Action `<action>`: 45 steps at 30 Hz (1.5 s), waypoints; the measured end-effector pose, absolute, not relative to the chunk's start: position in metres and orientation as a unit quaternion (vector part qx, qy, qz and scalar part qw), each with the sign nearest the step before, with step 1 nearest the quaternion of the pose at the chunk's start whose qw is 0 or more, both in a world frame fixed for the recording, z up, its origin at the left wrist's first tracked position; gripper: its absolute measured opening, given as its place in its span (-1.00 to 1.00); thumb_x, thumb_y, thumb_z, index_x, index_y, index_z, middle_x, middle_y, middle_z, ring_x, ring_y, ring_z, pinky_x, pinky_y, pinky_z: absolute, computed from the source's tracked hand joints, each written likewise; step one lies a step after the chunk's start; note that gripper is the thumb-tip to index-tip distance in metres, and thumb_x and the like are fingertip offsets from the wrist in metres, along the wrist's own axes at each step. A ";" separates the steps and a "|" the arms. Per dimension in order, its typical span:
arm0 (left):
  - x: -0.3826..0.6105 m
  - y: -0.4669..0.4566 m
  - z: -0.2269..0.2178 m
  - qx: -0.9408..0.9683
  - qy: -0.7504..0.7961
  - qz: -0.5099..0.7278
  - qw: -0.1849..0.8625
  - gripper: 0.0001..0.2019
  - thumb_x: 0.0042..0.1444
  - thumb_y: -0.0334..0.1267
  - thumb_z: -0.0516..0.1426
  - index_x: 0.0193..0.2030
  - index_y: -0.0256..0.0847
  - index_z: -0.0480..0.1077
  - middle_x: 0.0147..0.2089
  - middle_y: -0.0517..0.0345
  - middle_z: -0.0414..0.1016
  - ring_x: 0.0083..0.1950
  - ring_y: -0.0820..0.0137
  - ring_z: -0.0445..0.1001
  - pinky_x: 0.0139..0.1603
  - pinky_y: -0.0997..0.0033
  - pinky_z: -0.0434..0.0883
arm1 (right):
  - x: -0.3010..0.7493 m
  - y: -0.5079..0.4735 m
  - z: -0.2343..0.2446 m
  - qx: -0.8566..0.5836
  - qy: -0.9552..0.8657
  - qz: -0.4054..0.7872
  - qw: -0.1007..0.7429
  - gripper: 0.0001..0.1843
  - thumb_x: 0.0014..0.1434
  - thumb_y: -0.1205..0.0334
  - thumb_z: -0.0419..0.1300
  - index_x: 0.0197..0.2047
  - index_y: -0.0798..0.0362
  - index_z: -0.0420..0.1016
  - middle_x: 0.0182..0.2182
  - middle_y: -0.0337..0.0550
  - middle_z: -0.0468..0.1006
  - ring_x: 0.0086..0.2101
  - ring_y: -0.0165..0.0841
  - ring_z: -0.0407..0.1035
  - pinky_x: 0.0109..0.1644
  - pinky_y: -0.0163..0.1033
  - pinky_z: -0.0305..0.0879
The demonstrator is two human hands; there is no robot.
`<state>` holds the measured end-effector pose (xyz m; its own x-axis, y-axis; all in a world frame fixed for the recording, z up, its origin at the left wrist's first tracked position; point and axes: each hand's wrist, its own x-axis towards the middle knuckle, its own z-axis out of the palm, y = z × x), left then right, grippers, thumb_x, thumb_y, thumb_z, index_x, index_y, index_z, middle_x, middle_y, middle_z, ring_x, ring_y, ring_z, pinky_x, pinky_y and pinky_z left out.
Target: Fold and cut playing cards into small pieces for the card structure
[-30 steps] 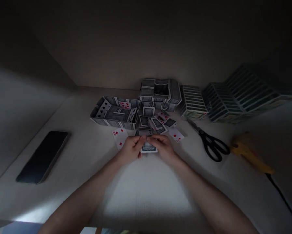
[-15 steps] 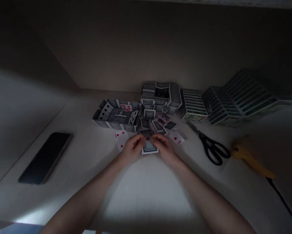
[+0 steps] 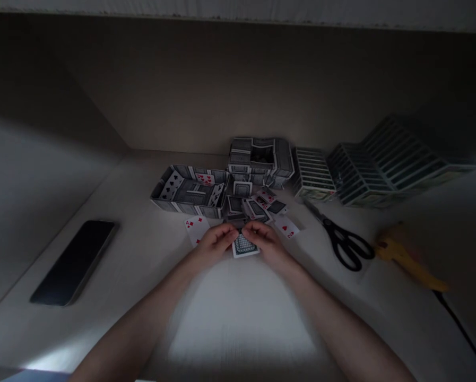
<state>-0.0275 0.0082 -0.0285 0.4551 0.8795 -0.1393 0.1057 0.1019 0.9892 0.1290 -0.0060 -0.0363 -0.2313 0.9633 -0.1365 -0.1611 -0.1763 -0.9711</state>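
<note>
A playing card (image 3: pixel 245 246), its patterned back facing up, is pinched at its far edge between my two hands. My left hand (image 3: pixel 217 239) has its thumb and fingers closed on the card's left side. On the right side my right hand (image 3: pixel 264 239) grips the same card, fingers curled. Whether more than one card is held I cannot tell. Just beyond the hands lies a loose heap of playing cards (image 3: pixel 257 208). A four of diamonds (image 3: pixel 196 228) lies face up beside my left hand, and a two of hearts (image 3: pixel 287 227) beside my right.
An open box made of cards (image 3: pixel 182 204) stands at left, a card-built block with an opening (image 3: pixel 279 164) behind. Card stacks (image 3: pixel 313 172) and a stepped card structure (image 3: pixel 381 175) stand right. Scissors (image 3: pixel 343 241), a yellow glue gun (image 3: pixel 410 260) with cord, and a phone (image 3: pixel 74 262) lie around.
The view has tilted slightly, so the scene sits a little lower. My hands have drawn slightly closer together, and the card between them has turned a little.
</note>
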 end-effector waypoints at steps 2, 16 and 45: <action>-0.026 0.008 -0.030 0.581 0.419 0.323 0.619 -0.62 0.00 0.04 0.06 -0.55 -0.26 0.18 -0.59 0.32 0.09 -0.53 0.56 0.09 -0.54 0.56 0.07 | 0.127 -0.007 -0.036 -0.450 -0.480 0.605 0.448 -0.72 -0.04 0.03 0.18 -0.54 0.07 0.31 -0.61 -0.32 0.22 -0.54 -0.47 0.09 -0.49 -0.36 0.00; -0.027 0.010 -0.035 0.576 0.424 0.369 0.593 -0.61 0.02 0.07 0.05 -0.53 -0.25 0.15 -0.60 0.31 0.16 -0.56 0.56 0.15 -0.56 0.56 0.11 | 0.121 -0.005 -0.043 -0.473 -0.390 0.617 0.493 -0.62 -0.06 -0.06 0.19 -0.60 0.09 0.29 -0.70 -0.34 0.23 -0.66 -0.52 0.10 -0.63 -0.39 -0.02; -0.021 0.000 -0.040 0.700 0.440 0.326 0.458 -0.67 0.12 -0.14 -0.07 -0.61 -0.26 0.13 -0.61 0.29 0.05 -0.54 0.56 0.06 -0.56 0.57 0.05 | 0.121 -0.013 -0.046 -0.504 -0.584 0.447 0.454 -0.65 0.12 0.08 0.01 -0.62 0.06 0.19 -0.67 -0.33 0.11 -0.58 -0.47 0.01 -0.52 -0.34 -0.08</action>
